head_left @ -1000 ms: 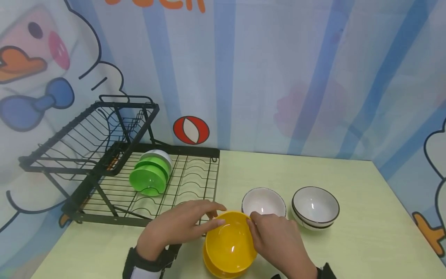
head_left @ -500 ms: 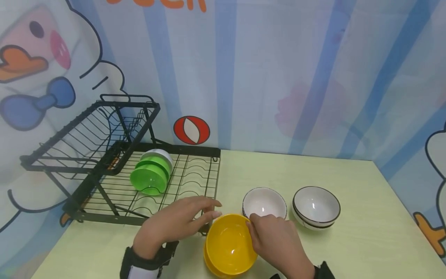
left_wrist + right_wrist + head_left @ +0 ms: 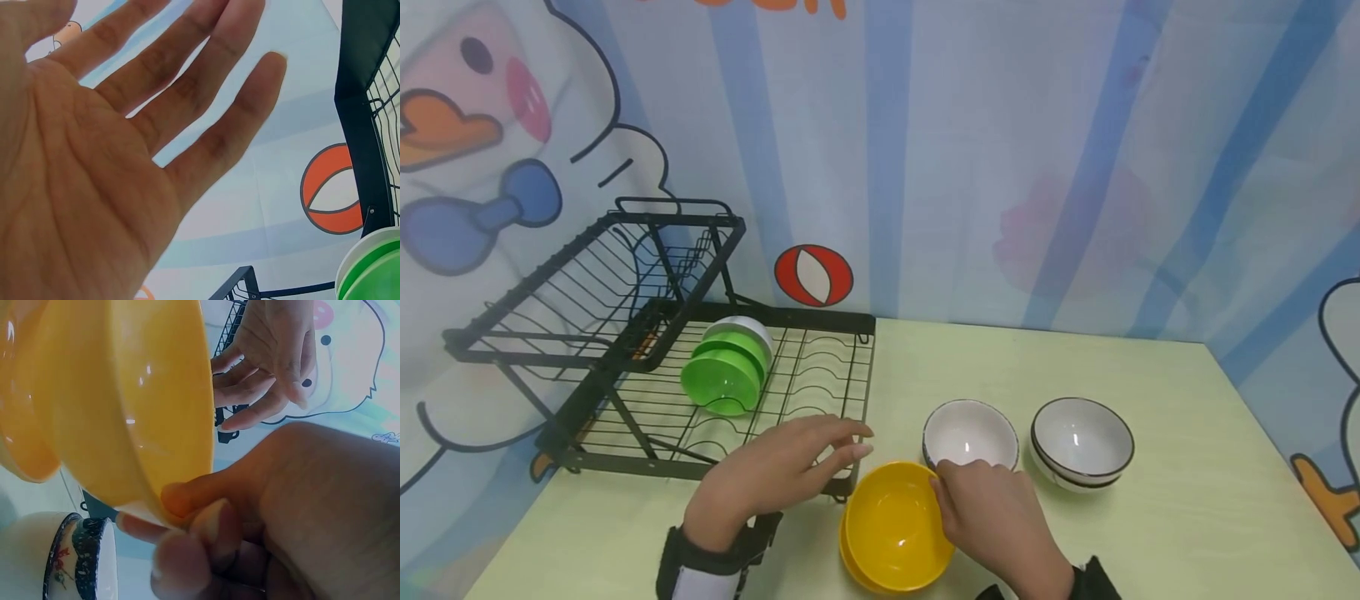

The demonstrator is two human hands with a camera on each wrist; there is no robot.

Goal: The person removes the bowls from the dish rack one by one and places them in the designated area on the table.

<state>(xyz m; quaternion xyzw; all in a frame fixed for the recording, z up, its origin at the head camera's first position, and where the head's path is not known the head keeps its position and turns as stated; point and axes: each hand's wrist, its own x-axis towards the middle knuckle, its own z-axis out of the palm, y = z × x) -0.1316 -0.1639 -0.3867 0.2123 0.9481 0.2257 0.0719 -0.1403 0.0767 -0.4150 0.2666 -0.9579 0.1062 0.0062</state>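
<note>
My right hand (image 3: pixel 996 521) pinches the right rim of a yellow bowl (image 3: pixel 901 525) between thumb and fingers. Below that bowl a second yellow bowl (image 3: pixel 850 557) shows its edge, and in the right wrist view the two stand partly apart. My left hand (image 3: pixel 775 471) is left of the yellow bowls, over the front right corner of the dish rack, touching neither bowl. Its fingers (image 3: pixel 187 87) are spread and relaxed in the left wrist view, with nothing in the palm. A white bowl (image 3: pixel 970 433) lies just beyond my right hand, partly covered by it.
A black wire dish rack (image 3: pixel 632 468) stands at left with an upper tier. On its lower tier, green bowls (image 3: pixel 721 383) and a white one (image 3: pixel 748 325) lean nested. Stacked white bowls with dark rims (image 3: pixel 1081 442) stand at right. A printed cloth (image 3: pixel 955 167) hangs behind the table.
My left hand has drawn back to the left, off the yellow bowl's rim. The right hand keeps its pinch, and the bowl has hardly moved.
</note>
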